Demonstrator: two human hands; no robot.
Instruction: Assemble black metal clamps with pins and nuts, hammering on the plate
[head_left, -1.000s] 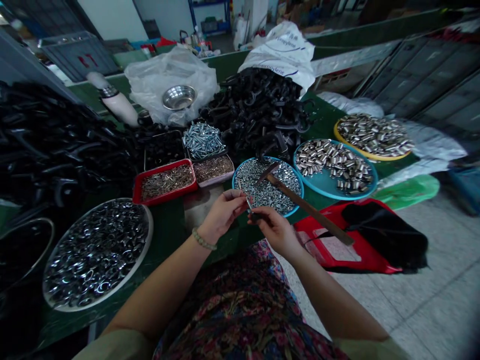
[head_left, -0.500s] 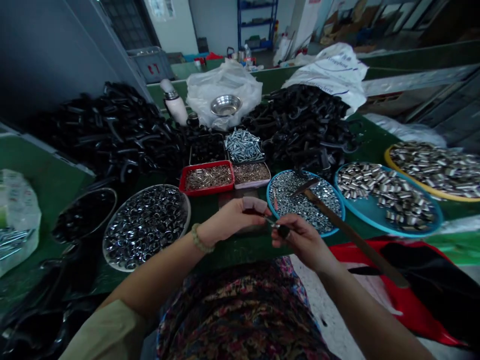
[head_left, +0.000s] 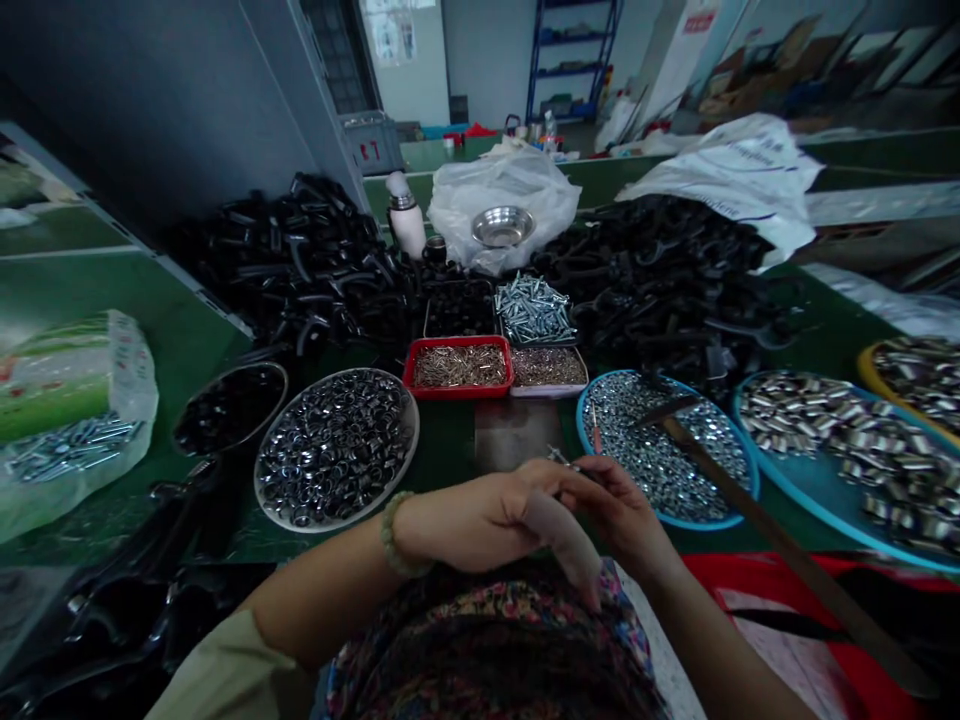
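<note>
My left hand point(head_left: 487, 520), its thumb wrapped in pale tape, reaches across in front of my body with its fingers curled against my right hand point(head_left: 619, 505). The two hands meet just above the table's near edge. A small shiny metal part point(head_left: 559, 457) pokes out past the fingertips, gripped where they come together. Most of that part is hidden by the fingers, so its kind cannot be made out. Beyond the hands lies a flat metal plate point(head_left: 516, 432). A blue-rimmed tray of small metal pieces point(head_left: 626, 400) is close to my right hand, with a hammer point(head_left: 720, 480) lying across it.
A red tray point(head_left: 457, 388) of small pins stands ahead, beside screws point(head_left: 534, 308). A round tray of metal rings point(head_left: 337, 450) is at left. Black handle-shaped parts point(head_left: 300, 260) are heaped behind. Metal sleeves point(head_left: 840, 430) fill a blue tray at right.
My view has turned left, so the table's things sit further right. My left hand has come over and nearer my body, its taped thumb now pointing down, and the fingers overlap my right hand.
</note>
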